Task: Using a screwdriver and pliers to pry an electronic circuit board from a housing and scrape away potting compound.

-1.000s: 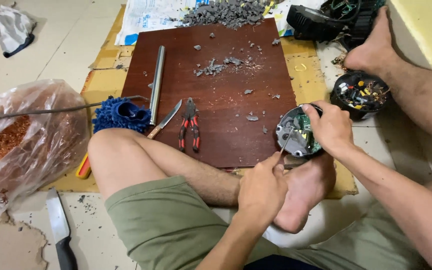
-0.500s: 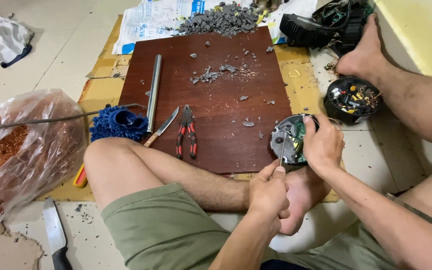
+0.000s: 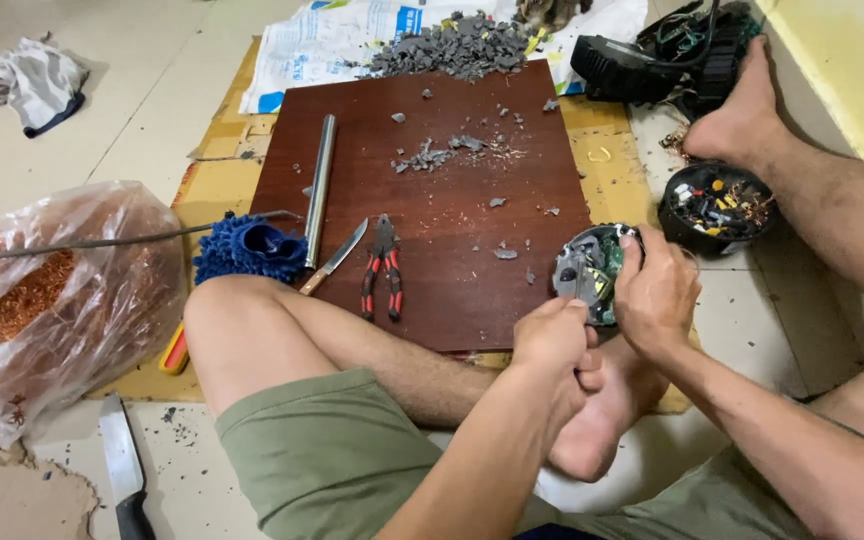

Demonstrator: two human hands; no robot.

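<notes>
Round circuit board (image 3: 592, 270) sits gripped in the right hand (image 3: 657, 295); left hand (image 3: 552, 340) clenches a thin tool against it, above the wooden board (image 3: 432, 240).

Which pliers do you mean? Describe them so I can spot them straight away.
Find the dark red-brown wooden board on the floor. Near its front edge, just beyond the bent knee, lie the pliers, jaws pointing away. They sit right of the bare-bladed knife, and alone have red and black handles.
</notes>
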